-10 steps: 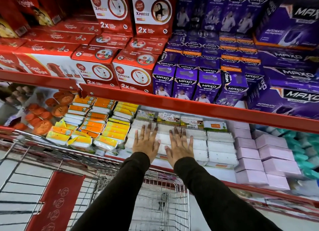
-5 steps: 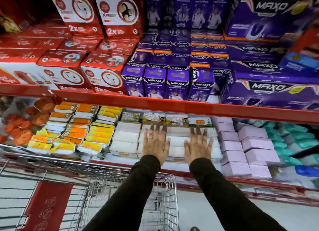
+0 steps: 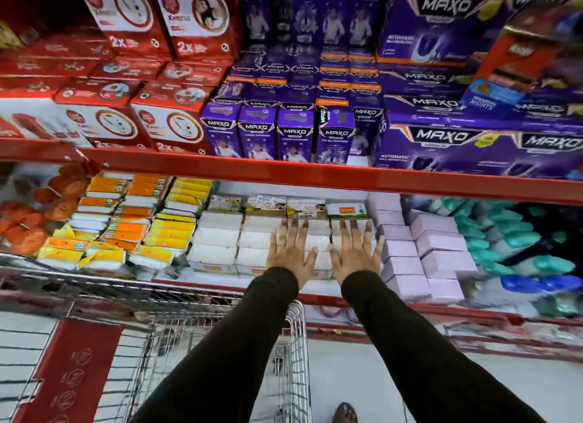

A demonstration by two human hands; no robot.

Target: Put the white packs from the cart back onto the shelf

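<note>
Rows of white packs (image 3: 217, 238) lie stacked on the lower shelf (image 3: 315, 178), under its red rail. My left hand (image 3: 288, 249) and my right hand (image 3: 355, 252) rest flat on the right-hand rows of white packs, fingers spread, palms down, holding nothing. Both arms wear black sleeves. The wire cart (image 3: 293, 353) stands below my arms at the lower left; no white pack shows inside the part of the basket I can see.
Orange and yellow packs (image 3: 138, 220) lie left of the white ones, lilac packs (image 3: 426, 252) and teal packs (image 3: 511, 233) to the right. Red boxes (image 3: 132, 119) and purple boxes (image 3: 277, 132) fill the shelf above. A sandalled foot (image 3: 345, 413) shows on the grey floor.
Both hands have slid to the right along the rows of white packs, still flat and spread. The view has shifted rightward too.
</note>
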